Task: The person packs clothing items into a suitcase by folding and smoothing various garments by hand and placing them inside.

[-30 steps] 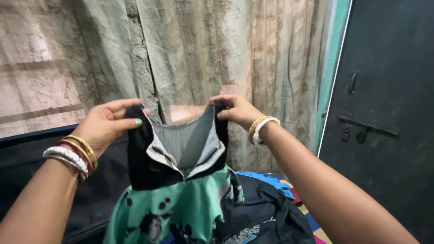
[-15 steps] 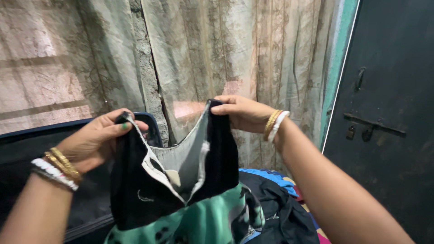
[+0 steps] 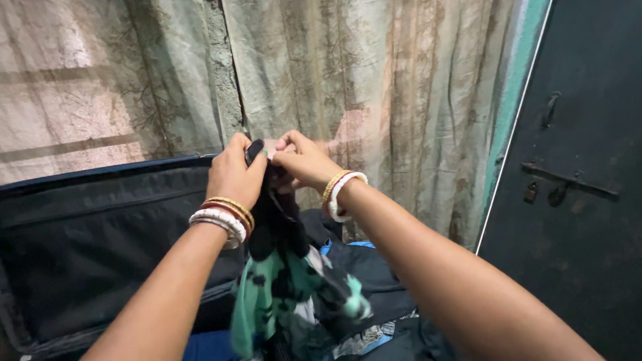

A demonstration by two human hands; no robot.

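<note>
A black and green garment (image 3: 287,281) with a dark print hangs in front of me, folded lengthwise. My left hand (image 3: 234,172) and my right hand (image 3: 302,160) meet at its top, each pinching a black shoulder strap, the two straps pressed together. Bangles sit on both wrists. The lower green part of the garment drops toward a heap of dark clothes (image 3: 374,281).
An open black suitcase lid (image 3: 87,234) stands at the left. A pale patterned curtain (image 3: 374,80) hangs behind. A dark metal door (image 3: 588,167) with a latch is at the right. Blue and dark fabrics lie below.
My hands have come together, bringing the two shoulder straps from wide apart to touching, so the garment is now folded in half lengthwise and hangs narrower.
</note>
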